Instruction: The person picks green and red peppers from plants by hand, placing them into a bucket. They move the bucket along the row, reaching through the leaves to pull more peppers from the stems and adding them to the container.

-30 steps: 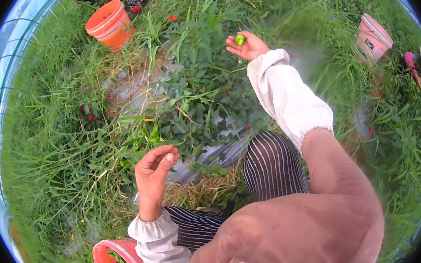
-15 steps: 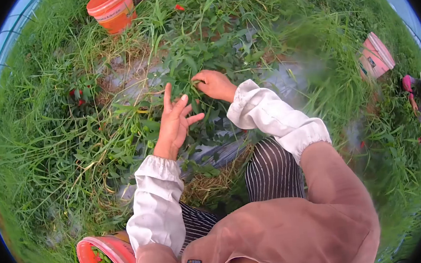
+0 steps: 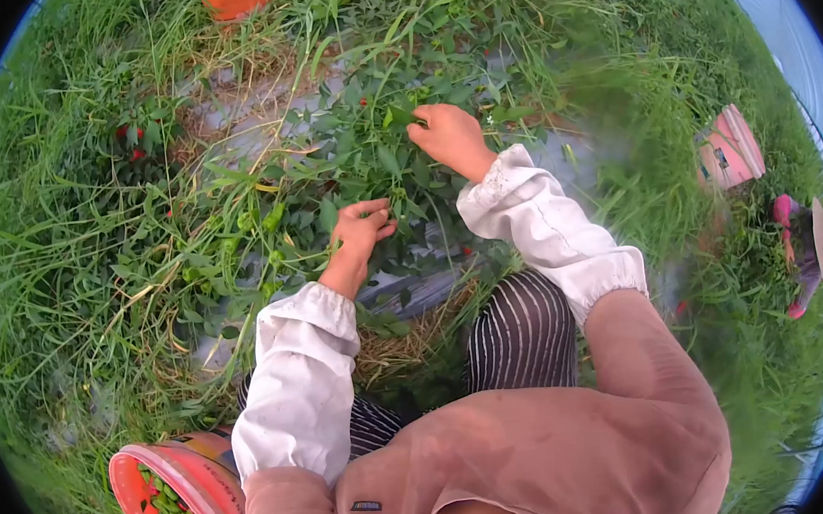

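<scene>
The low, dark-green, broad-leaved plant [image 3: 388, 161] lies between the two grips. The right hand [image 3: 450, 140] curls at its upper side, a flat, pointed green leaf [image 3: 400, 116] at the fingertips; the left hand [image 3: 362, 233] bends its fingers among lower leaves. Whether either grip pinches anything cannot be told. Crinkled grey plastic sheet [image 3: 420, 293] borders dry, stringy straw [image 3: 410, 347] along its lower edge. A tilted, round, orange-red plastic bucket [image 3: 212, 482] contains small green and red peppers [image 3: 172, 508].

Shows wrinkled matt cloth on the sleeves [image 3: 296, 394], smooth plastic on the nearest bucket [image 3: 213, 478], shiny plastic film [image 3: 421, 291], smooth leaves [image 3: 389, 161], rough straw [image 3: 405, 349].
</scene>
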